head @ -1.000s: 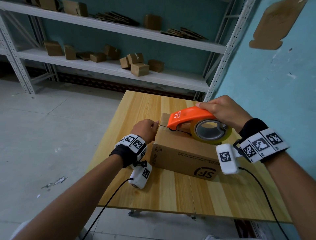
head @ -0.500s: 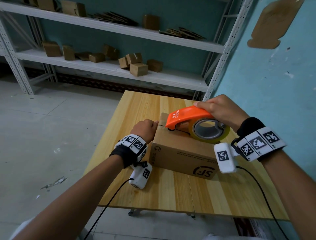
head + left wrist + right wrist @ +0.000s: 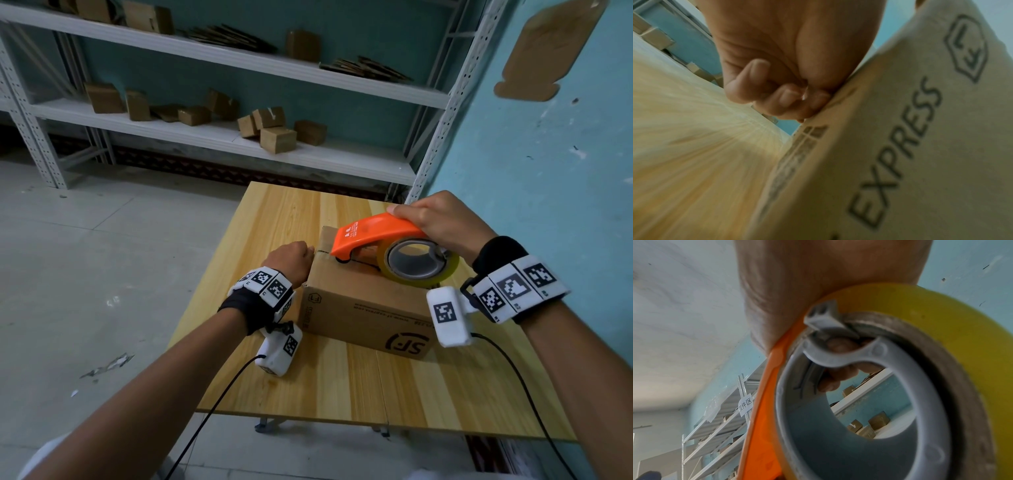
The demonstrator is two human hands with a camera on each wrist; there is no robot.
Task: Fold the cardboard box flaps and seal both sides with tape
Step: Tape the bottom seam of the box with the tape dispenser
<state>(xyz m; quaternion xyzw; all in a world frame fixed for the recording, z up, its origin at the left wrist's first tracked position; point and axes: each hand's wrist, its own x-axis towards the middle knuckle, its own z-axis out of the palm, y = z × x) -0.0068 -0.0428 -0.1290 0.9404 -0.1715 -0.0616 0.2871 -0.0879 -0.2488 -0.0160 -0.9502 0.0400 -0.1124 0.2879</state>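
On the wooden table (image 3: 308, 219), the cardboard box (image 3: 359, 308) is hiding our left hand (image 3: 291, 260) fingertips; curled fingers (image 3: 789, 97) are pinching something clear we cannot identify against its edge. Our right hand (image 3: 442, 222) is gripping the orange tape dispenser (image 3: 373, 233) on top, its roll (image 3: 920, 318) crowding the wrist view

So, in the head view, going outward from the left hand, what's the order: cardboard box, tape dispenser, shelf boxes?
1. Cardboard box: touching the left hand, at its top edge.
2. Tape dispenser: on the box top, to its right.
3. Shelf boxes: far behind, on the rack.
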